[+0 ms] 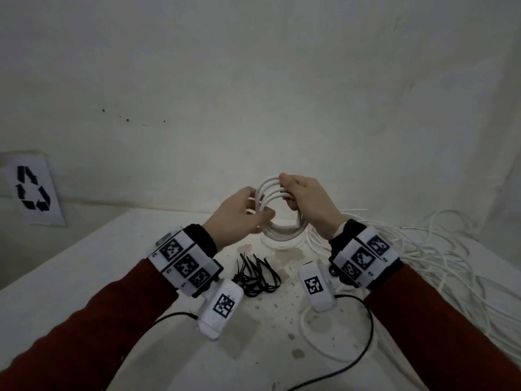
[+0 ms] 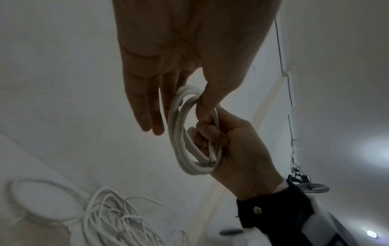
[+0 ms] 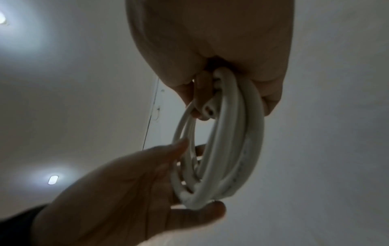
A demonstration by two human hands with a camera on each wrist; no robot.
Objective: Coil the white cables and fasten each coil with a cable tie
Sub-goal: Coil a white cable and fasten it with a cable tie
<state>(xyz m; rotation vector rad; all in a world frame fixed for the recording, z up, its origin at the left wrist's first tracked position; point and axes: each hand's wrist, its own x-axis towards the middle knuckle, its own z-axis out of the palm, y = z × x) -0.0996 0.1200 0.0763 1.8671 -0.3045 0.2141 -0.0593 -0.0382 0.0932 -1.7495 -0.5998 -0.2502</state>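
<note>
I hold a coil of white cable [image 1: 277,231] upright above the table, between both hands. My right hand [image 1: 298,196] grips its right side, fingers curled through the loops and thumb on top; the right wrist view shows the coil [image 3: 231,149] hanging from that fist, and the cut cable end [image 2: 213,160] lies in the same grip. My left hand [image 1: 248,210] is at the coil's left side with straight fingers, thumb touching the loops [image 2: 179,133]. A bunch of black cable ties [image 1: 256,275] lies on the table below my wrists.
A tangle of loose white cable [image 1: 423,255] covers the right side of the white table [image 1: 84,277] and runs off its edge. Another white cable loop [image 1: 303,323] lies near me. A recycling sign [image 1: 32,190] hangs on the wall at left.
</note>
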